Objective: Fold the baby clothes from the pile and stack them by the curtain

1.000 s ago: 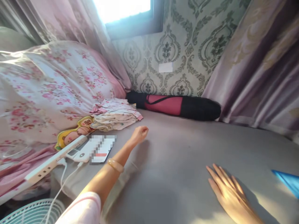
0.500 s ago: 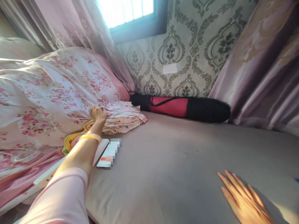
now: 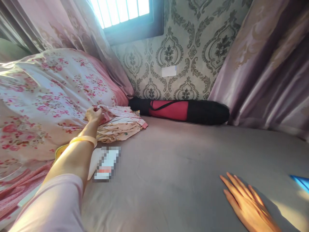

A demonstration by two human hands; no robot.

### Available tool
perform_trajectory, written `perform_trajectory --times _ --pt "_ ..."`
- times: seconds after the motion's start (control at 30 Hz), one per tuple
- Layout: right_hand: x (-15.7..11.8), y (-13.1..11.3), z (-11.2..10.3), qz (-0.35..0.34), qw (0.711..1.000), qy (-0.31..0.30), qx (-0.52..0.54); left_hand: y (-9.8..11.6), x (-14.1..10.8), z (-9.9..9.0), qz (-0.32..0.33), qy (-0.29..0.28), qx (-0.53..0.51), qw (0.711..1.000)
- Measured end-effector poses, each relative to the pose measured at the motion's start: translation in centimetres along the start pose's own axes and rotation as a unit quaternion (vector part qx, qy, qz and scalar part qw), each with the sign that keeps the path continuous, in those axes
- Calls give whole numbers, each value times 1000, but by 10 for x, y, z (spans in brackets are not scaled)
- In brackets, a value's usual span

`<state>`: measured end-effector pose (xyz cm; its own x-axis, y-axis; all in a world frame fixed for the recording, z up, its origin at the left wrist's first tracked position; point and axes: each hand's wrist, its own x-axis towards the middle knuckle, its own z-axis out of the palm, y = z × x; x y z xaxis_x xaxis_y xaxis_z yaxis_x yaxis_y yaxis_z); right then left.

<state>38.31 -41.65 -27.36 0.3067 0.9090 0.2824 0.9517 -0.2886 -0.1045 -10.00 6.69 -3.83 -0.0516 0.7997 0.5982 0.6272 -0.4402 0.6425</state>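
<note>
My left hand (image 3: 93,115) is closed on the edge of a pink-and-white patterned garment (image 3: 118,111) and lifts that edge slightly. The garment lies on top of a stack of folded clothes (image 3: 118,130), cream with small prints. My right hand (image 3: 248,203) rests palm down at the lower right, fingers stretched out, on the grey bed sheet (image 3: 173,167). A phone with a blurred screen (image 3: 107,162) lies near my left forearm, beside a white flat object (image 3: 95,159) partly hidden by the arm.
A floral quilt (image 3: 48,103) is heaped on the left. Along the patterned wall lies a long black-and-red bag (image 3: 169,110). A blue object (image 3: 300,182) shows at the right edge. A yellow item (image 3: 59,150) peeks out behind my forearm. Purple curtains (image 3: 263,74) hang at the right.
My left hand has taken hold of the patterned garment's edge and raised it a little. The view has shifted slightly right, bringing more of the blue object in. My right hand stays flat.
</note>
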Motion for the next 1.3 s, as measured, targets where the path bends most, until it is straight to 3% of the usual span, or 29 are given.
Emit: perform_trajectory --times 0.1,0.2,0.37,0.5,0.63,0.73,0.9,0.97,1.03,1.23,1.3 --pt "0 0 -1 0 1000 -10 8 29 9 16 -17 64 -64 996" --pt "0 -3 -4 1 1000 -17 14 67 10 36 -1 45 -143 989" --pt "1 -11 -14 9 1000 -21 2 134 -19 63 38 -48 -380 923" --pt "2 -14 -19 10 999 -34 -1 175 -60 78 35 -129 -436 890" --pt "10 -18 -29 33 998 -46 27 203 -104 93 15 -221 -467 856" --pt "26 -43 -53 51 991 -45 119 223 -138 102 2 -272 -476 836" --pt "61 -127 -102 56 936 64 342 260 -195 103 -24 -369 -467 803" --pt "75 -151 -108 75 916 100 381 272 -212 99 -40 -415 -471 777" --pt "87 -159 -105 83 896 103 424 277 -224 94 -47 -441 -478 758" --pt "92 -123 -103 118 813 20 569 264 -229 96 -66 -480 -438 757" --pt "87 -123 -106 113 803 -10 585 261 -232 102 -71 -476 -435 761"
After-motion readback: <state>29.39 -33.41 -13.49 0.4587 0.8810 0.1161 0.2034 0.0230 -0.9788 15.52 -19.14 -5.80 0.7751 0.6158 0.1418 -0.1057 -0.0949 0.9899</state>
